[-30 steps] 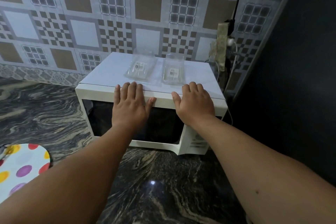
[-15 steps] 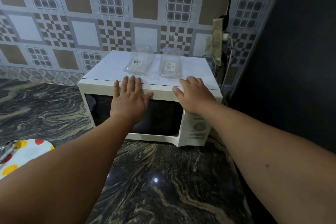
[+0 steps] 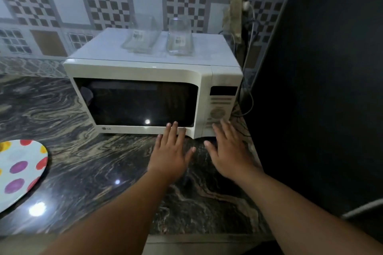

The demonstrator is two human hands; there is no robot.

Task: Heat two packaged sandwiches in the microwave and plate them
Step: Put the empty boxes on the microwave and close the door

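A white microwave [image 3: 132,69] stands on the dark marble counter with its door closed. Two clear plastic sandwich packages lie side by side on its top: the left package [image 3: 141,38] and the right package [image 3: 179,40], each with a barcode label. Their contents are too faint to make out. My left hand [image 3: 171,151] is open, fingers spread, its fingertips at the door's lower right corner. My right hand [image 3: 229,151] is open too, fingertips near the bottom of the control panel [image 3: 220,107]. Neither hand holds anything.
A white plate with coloured dots [image 3: 19,170] sits at the left edge of the counter [image 3: 87,161]. A dark wall [image 3: 323,89] closes off the right side. A cable and socket [image 3: 245,6] hang behind the microwave's right corner. Patterned tiles cover the back wall.
Both hands have come down from the microwave's top front edge to the lower right of its front, near the counter. The packages have not moved.
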